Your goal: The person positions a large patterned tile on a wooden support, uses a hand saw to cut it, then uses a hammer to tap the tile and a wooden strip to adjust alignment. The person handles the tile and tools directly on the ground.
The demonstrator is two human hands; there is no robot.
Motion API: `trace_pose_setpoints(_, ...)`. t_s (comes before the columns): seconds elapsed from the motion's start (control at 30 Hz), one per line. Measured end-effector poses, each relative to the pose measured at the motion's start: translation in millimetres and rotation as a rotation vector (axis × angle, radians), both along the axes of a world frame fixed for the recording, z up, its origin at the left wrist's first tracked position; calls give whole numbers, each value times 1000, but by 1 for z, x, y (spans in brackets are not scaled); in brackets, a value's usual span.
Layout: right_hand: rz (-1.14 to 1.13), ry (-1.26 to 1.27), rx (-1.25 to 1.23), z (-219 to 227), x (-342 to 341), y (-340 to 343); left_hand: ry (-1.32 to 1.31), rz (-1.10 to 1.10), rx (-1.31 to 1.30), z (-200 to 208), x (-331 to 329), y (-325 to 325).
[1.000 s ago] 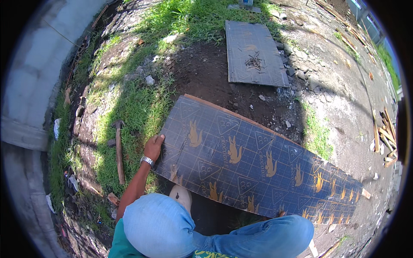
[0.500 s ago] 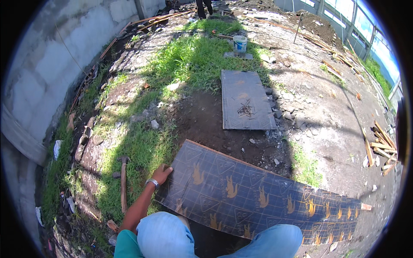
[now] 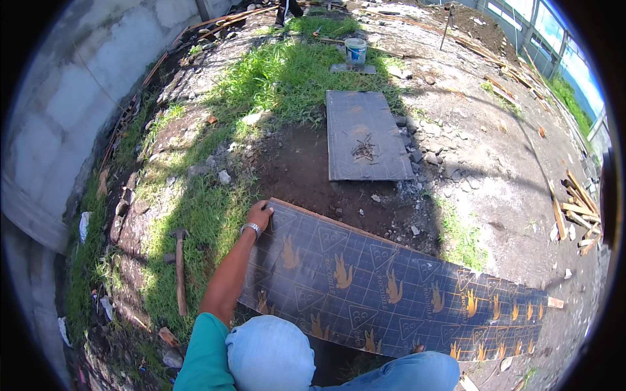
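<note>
A long dark film-faced plywood panel point(image 3: 365, 274) with orange printed marks and a grid of lines lies across in front of my knees. My left hand point(image 3: 259, 216), with a watch on its wrist, grips the panel's far left corner, fingers bent over the edge. At the near edge, by my right knee, a small skin-coloured bit shows, perhaps a fingertip of my right hand point(image 3: 418, 348); the rest is hidden. Left of the panel, a claw hammer point(image 3: 180, 274) with a wooden handle rests on the grass.
Beyond lies a smaller dark board point(image 3: 365, 124) with a heap of nails point(image 3: 365, 148) on it. Farther off stands a white bucket point(image 3: 355, 51). Scrap wood point(image 3: 580, 208) is piled at right, a concrete wall point(image 3: 78, 98) rises at left, and another person's legs point(image 3: 287, 10) show far ahead.
My left hand has slid from the panel's left side up to its far left corner. The panel has shifted slightly, and the skin-coloured bit by my right knee has come into view.
</note>
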State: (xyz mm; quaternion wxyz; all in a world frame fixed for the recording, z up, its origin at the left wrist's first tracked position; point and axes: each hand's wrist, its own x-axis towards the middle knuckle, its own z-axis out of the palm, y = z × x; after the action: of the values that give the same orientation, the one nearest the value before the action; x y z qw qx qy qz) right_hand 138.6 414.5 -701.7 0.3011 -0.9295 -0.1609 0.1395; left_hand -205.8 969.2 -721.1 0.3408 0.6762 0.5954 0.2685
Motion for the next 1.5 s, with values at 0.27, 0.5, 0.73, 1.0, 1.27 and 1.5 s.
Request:
trace_pose_setpoints(0.27,-7,0,-12,1,8,4,131,58,16,13,6,7)
trace_pose_setpoints(0.5,-13,12,-29,-2,12,11,-87,65,-30,-10,-4,14)
trace_pose_setpoints(0.73,-21,44,-22,-3,15,7,-113,28,0,-23,-3,17)
trace_pose_setpoints(1.0,-38,105,41,22,16,-47,385,-87,262,36,13,26)
trace_pose_setpoints(1.27,-11,-533,89,88,85,-44,609,-223,140,54,71,0)
trace_pose_setpoints(1.5,76,-688,-380,-3,146,33,487,-252,318,37,62,-2)
